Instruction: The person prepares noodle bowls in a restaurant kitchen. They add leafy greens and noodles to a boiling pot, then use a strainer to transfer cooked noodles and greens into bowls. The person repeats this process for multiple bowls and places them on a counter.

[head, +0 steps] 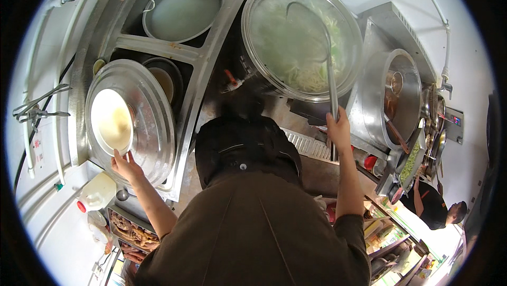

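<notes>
At the left, my left hand (127, 164) holds the near rim of a white bowl (114, 121) with pale yellowish liquid in it. The bowl is over a large round metal lid (156, 127), near the lid's knob; whether it rests there I cannot tell. My right hand (339, 129) is closed around the metal handle of a long-handled strainer or ladle (332, 84). Its round rim lies over the big steaming pot (253, 64), among noodles (311, 78) and green vegetables in cloudy water. Steam partly hides the tool's head.
A pot of cloudy liquid (184, 12) sits in the upper-left well. On the right are a deep metal pot (374, 100) with brown liquid, a tray of chopped greens (410, 161) and another person (429, 204). Lower left stand a plastic jug (98, 193) and a meat tray (132, 230).
</notes>
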`<state>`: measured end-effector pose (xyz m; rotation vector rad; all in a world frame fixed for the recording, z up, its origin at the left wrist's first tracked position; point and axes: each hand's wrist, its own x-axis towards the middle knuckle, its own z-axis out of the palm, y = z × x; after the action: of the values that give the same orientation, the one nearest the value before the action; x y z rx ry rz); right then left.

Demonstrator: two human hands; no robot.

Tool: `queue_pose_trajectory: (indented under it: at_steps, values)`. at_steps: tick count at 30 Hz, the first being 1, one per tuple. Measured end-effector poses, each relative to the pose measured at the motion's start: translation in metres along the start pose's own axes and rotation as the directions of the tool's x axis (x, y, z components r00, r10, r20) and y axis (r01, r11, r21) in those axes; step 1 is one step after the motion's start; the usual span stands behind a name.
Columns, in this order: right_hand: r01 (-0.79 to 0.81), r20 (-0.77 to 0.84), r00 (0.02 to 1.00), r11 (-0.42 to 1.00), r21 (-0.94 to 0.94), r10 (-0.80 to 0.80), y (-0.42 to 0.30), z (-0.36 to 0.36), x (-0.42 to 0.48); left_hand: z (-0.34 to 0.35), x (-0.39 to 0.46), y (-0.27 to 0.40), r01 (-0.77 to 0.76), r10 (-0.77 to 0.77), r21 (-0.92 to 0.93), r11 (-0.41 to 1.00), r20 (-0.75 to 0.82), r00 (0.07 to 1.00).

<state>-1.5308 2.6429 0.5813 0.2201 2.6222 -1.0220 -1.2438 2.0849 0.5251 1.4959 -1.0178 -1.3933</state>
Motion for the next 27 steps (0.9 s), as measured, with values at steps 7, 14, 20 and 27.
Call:
queue_pose_trajectory:
  at_steps: [7, 14, 20, 27]
  values:
    - [-0.106, -0.061, 0.993, 0.986, -0.133, 0.098, 0.044, -0.009, 0.037, 0.006, -0.014, 0.007, 0.094, -0.08, -0.099, 0.991, 0.135, 0.988]
    - [-0.742, 0.706, 0.67, 0.171, 0.648, 0.232, 0.029, -0.01, 0.024, 0.002, -0.03, -0.007, 0.122, -0.114, -0.18, 0.976, 0.055, 0.992]
    - [-0.743, 0.777, 0.589, -0.527, 0.412, -0.223, 0.02, -0.011, -0.014, -0.006, -0.027, 0.002, -0.116, 0.078, -0.177, 0.977, -0.209, 0.975]
    - [-0.673, 0.668, 0.732, -0.292, 0.68, -0.132, 0.008, -0.02, -0.044, -0.006, -0.035, 0.029, -0.35, 0.293, -0.04, 0.936, -0.463, 0.837]
